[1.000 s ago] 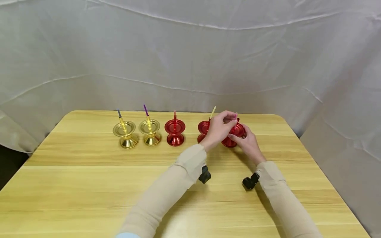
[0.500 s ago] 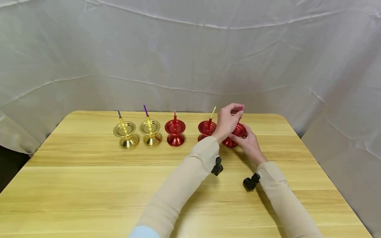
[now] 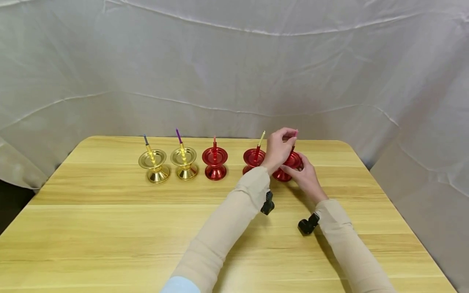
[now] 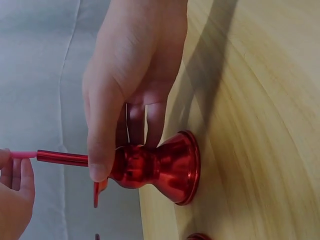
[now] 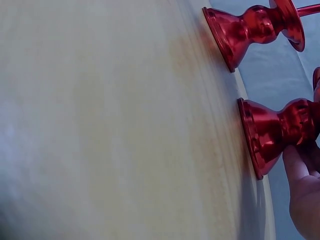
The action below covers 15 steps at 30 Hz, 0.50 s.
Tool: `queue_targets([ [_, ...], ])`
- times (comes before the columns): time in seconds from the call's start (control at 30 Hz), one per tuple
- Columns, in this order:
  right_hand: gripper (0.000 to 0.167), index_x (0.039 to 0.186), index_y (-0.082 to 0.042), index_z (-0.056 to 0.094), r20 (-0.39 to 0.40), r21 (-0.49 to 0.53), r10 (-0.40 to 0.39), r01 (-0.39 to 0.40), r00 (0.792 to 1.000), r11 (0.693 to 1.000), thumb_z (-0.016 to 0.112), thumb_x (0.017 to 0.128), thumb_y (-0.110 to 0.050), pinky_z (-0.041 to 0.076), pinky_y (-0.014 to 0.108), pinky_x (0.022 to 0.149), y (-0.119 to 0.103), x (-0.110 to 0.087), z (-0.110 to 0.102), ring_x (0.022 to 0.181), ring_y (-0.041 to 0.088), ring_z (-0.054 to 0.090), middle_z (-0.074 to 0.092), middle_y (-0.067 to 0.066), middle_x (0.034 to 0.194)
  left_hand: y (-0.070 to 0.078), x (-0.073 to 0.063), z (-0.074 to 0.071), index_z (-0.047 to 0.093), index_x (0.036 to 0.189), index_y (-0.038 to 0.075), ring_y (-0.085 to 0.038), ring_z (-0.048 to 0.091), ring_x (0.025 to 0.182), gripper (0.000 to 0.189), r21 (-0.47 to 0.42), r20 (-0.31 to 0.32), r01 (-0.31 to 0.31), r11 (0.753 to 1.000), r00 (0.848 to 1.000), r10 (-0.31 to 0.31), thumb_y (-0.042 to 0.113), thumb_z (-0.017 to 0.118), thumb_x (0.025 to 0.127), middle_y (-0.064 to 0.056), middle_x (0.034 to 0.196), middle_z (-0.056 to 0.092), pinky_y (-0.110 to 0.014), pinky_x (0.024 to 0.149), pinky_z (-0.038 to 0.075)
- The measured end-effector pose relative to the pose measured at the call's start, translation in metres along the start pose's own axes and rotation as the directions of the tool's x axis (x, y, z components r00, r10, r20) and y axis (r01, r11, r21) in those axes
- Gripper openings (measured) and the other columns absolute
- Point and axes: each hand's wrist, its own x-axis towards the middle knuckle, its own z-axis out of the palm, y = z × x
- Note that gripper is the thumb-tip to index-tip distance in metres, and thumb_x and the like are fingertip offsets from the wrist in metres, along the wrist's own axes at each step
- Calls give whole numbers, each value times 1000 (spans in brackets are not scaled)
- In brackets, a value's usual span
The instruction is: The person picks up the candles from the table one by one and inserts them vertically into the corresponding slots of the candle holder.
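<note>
My left hand (image 3: 277, 148) pinches a thin pink candle (image 3: 296, 132) between thumb and fingers. In the left wrist view, the lower end of the pink candle (image 4: 22, 154) meets the top of a red metal tube (image 4: 65, 158); how deep it sits inside cannot be told. That tube rises from a shiny red candle holder (image 4: 175, 167), the rightmost in the row. With thumb at the front, my right hand (image 3: 307, 178) grips this holder below its tube. The right wrist view shows the right thumb (image 5: 296, 162) against the narrow waist of the holder (image 5: 265, 130), its base on the table.
To the left stand a red holder (image 3: 250, 156) with a pale yellow candle (image 3: 261, 138) and a red holder (image 3: 215, 171) with a reddish candle (image 3: 215, 139). Farther left are two gold holders (image 3: 187, 173) with purple and blue candles. A curtain (image 3: 234, 73) hangs behind the table (image 3: 110, 244).
My left hand has risen and shifted right, lifting the pink candle from beside the red tube to its top, then dipping slightly. The right hand keeps its grip on the holder.
</note>
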Motion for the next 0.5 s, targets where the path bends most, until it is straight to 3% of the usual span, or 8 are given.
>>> queue_targets([
  [0.5,80,149,-5,30,8,16,9,-9,1000,1000,73,86,-29,35,45,108,-2,-1,0,128,32,43,43,21,142,-10,1,2,70,109,0,-15,63,93,17,73,21,36,997,999,-38,2,64,93,-9,103,70,-12,77,48],
])
